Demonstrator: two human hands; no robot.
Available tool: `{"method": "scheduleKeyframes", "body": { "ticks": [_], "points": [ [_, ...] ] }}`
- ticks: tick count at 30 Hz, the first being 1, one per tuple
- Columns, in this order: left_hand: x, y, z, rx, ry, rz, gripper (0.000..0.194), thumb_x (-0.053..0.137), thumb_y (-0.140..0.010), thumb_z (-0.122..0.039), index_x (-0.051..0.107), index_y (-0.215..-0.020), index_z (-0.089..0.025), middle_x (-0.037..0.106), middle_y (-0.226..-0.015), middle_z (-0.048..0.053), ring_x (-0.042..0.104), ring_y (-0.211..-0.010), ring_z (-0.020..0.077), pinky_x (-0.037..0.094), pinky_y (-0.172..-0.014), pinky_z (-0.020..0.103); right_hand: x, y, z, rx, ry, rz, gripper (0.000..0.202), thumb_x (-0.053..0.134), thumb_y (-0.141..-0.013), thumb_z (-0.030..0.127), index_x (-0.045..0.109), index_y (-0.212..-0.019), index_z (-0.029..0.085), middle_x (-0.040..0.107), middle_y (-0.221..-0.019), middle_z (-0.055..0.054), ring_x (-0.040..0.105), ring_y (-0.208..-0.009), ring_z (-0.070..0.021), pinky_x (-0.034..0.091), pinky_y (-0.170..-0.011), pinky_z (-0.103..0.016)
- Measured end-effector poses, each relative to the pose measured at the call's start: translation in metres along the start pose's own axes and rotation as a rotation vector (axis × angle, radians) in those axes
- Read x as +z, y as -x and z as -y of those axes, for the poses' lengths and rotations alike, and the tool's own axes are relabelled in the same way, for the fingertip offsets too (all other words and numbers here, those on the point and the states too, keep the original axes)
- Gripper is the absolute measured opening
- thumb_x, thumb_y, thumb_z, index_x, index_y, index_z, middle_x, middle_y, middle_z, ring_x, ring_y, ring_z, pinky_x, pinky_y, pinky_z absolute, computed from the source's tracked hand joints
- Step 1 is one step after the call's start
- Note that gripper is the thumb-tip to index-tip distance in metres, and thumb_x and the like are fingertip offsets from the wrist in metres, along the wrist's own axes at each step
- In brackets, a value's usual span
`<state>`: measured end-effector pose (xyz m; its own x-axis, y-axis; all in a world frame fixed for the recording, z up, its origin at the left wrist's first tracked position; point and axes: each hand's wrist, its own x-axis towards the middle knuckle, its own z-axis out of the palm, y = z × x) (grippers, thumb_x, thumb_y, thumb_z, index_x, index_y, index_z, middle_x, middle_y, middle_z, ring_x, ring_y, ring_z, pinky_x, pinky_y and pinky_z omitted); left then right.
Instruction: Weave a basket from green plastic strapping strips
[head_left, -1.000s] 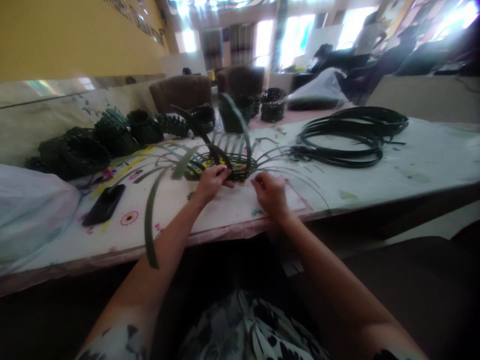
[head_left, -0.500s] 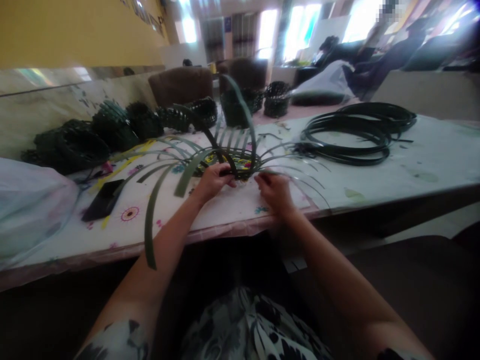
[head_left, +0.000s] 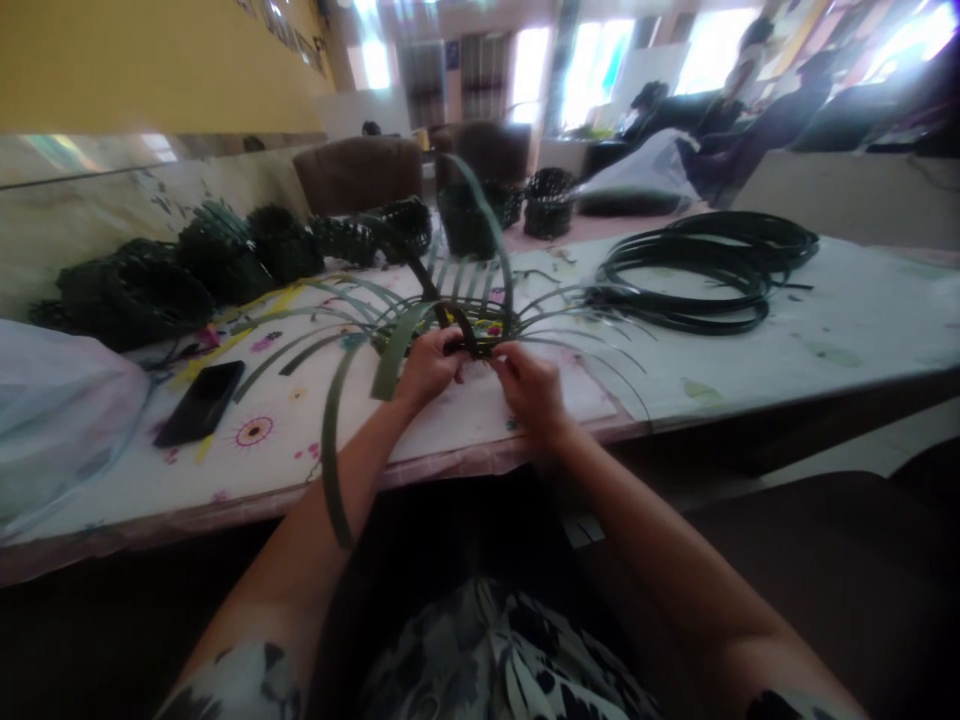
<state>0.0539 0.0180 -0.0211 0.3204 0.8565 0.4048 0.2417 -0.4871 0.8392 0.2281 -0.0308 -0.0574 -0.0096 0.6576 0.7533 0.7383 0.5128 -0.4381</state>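
Note:
A partly woven piece of dark green strips (head_left: 390, 325) lies on the table, its loose ends fanning out and curving upward. My left hand (head_left: 435, 368) is closed on the near edge of the weave, at a dark strip that loops up over it. Close beside it on the right, my right hand (head_left: 529, 385) pinches at the same near edge with fingertips together; the exact strip between them is too small to make out. One long green strip (head_left: 332, 450) hangs over my left forearm past the table's edge.
Coiled dark strips (head_left: 686, 290) lie at the right on the table (head_left: 862, 350). A black phone (head_left: 201, 403) and a plastic bag (head_left: 60, 420) are at the left. Several woven baskets (head_left: 135, 290) line the back left. People sit in the background at upper right.
My right hand has moved left, up to the woven edge beside my left hand. The hanging strips at the left have swung to the right.

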Motion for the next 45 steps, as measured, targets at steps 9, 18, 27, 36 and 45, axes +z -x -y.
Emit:
{"method": "scheduleKeyframes", "body": {
  "ticks": [9, 18, 27, 36, 45],
  "points": [
    [0.007, -0.007, -0.008, -0.058, -0.019, -0.049, 0.021, 0.061, -0.074, -0.006, 0.071, -0.09, -0.015, 0.056, -0.058, -0.005, 0.051, -0.04, 0.0064, 0.041, -0.039, 0.016, 0.01, -0.012, 0.007, -0.119, 0.373, -0.109, 0.034, 0.043, -0.1, 0.025, 0.067, -0.123, 0.019, 0.071, -0.076, -0.004, 0.057, -0.06, -0.0135, 0.029, -0.055, -0.027],
    [0.013, -0.01, -0.011, -0.058, -0.01, -0.042, 0.02, 0.06, -0.075, -0.007, 0.071, -0.09, -0.014, 0.06, -0.061, -0.004, 0.05, -0.04, 0.0056, 0.039, -0.039, 0.016, 0.006, -0.016, 0.007, -0.141, 0.484, -0.03, 0.034, 0.038, -0.101, 0.023, 0.069, -0.116, 0.019, 0.07, -0.077, -0.003, 0.054, -0.06, -0.0105, 0.025, -0.055, -0.028],
    [0.016, -0.013, -0.006, -0.036, -0.051, -0.082, 0.023, 0.062, -0.073, -0.009, 0.073, -0.092, -0.014, 0.065, -0.065, -0.002, 0.054, -0.047, 0.0085, 0.043, -0.047, 0.019, 0.008, -0.015, 0.006, -0.097, 0.445, 0.015, 0.035, 0.036, -0.102, 0.024, 0.064, -0.121, 0.016, 0.074, -0.087, -0.006, 0.061, -0.068, -0.0127, 0.028, -0.057, -0.026],
    [0.023, -0.013, -0.011, -0.084, -0.014, -0.152, 0.015, 0.064, -0.072, -0.009, 0.072, -0.085, -0.014, 0.063, -0.061, -0.003, 0.057, -0.053, 0.01, 0.043, -0.049, 0.018, 0.017, -0.015, -0.004, -0.086, 0.502, 0.117, 0.033, 0.039, -0.099, 0.024, 0.055, -0.126, 0.013, 0.073, -0.09, -0.009, 0.063, -0.071, -0.0164, 0.03, -0.056, -0.026],
    [0.013, -0.019, -0.031, -0.16, 0.082, -0.088, 0.017, 0.064, -0.07, -0.002, 0.071, -0.082, -0.012, 0.059, -0.056, -0.005, 0.048, -0.038, 0.0054, 0.038, -0.037, 0.017, 0.002, -0.025, -0.011, -0.29, 0.558, 0.081, 0.033, 0.036, -0.099, 0.017, 0.056, -0.125, 0.013, 0.073, -0.084, -0.004, 0.06, -0.064, -0.0121, 0.027, -0.054, -0.027]
  ]
}}
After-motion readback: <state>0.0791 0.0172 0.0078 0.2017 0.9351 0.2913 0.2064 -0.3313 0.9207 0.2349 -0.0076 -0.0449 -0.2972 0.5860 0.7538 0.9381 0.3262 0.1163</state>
